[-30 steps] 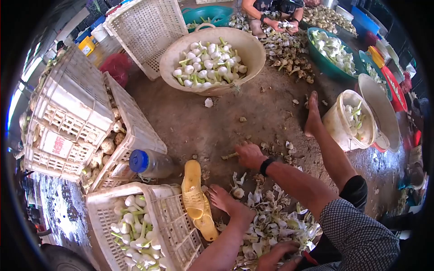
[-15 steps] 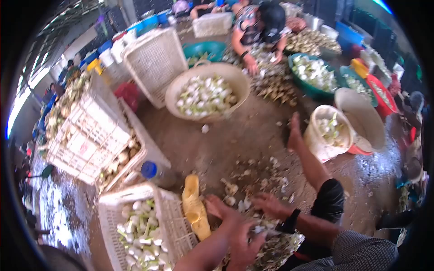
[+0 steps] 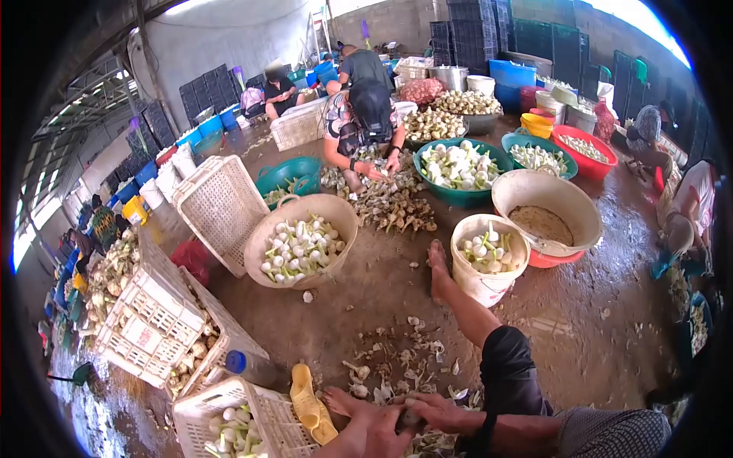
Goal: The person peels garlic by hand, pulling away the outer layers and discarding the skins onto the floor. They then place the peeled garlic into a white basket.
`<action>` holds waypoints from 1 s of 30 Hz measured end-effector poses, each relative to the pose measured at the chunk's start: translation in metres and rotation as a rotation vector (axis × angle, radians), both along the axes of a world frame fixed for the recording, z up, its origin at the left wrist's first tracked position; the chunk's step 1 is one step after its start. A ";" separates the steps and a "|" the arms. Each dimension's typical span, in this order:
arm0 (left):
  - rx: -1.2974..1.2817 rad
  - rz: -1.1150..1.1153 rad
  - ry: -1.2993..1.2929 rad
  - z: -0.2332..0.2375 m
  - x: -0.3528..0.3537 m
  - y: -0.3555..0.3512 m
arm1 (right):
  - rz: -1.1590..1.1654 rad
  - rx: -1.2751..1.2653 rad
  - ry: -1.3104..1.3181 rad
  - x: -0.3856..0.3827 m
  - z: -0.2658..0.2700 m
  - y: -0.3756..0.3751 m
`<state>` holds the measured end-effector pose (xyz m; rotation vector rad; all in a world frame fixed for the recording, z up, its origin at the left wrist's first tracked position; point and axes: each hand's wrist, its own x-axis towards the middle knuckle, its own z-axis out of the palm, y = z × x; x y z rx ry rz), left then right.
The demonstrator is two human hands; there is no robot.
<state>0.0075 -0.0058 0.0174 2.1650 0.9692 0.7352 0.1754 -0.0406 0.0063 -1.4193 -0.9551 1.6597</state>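
Note:
My left hand and my right hand, with a dark band at its wrist, meet low in the view, in front of my bare foot. Fingers of both hands are curled around a small greyish thing; I cannot tell what it is. Papery garlic peelings lie on the floor just beyond and beneath them. To the left, a white plastic crate contains white garlic bulbs with green stems. A yellow sandal leans against that crate.
Beyond my hands are a beige basin of bulbs, a white bucket and a wide beige tub. Stacked crates of unpeeled bulbs stand left, near a blue-capped bottle. Another person crouches over a bulb heap.
The view has tilted up, showing more of the room. My hands, apart before, have come together. The person opposite has lifted their hands off the heap and brought them together.

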 end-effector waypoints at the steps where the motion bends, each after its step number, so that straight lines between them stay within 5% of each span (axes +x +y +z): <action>1: -0.194 -0.049 -0.044 0.010 -0.003 0.007 | -0.016 0.169 -0.023 0.004 -0.037 -0.001; 2: -0.401 -0.092 -0.087 0.020 -0.006 0.006 | -0.023 0.109 0.033 0.011 -0.030 -0.001; 3: -0.284 -0.031 -0.147 0.002 -0.009 0.005 | 0.019 0.330 -0.126 0.016 -0.029 -0.004; 5: -0.233 0.069 -0.205 -0.019 -0.014 0.001 | -0.150 0.060 0.102 0.015 -0.020 -0.003; 14: -0.315 0.116 -0.313 -0.006 -0.012 0.001 | -0.003 0.197 -0.120 0.014 0.002 -0.008; 30: -0.042 0.128 -0.234 -0.009 -0.012 0.002 | 0.112 0.181 -0.193 0.013 0.014 -0.002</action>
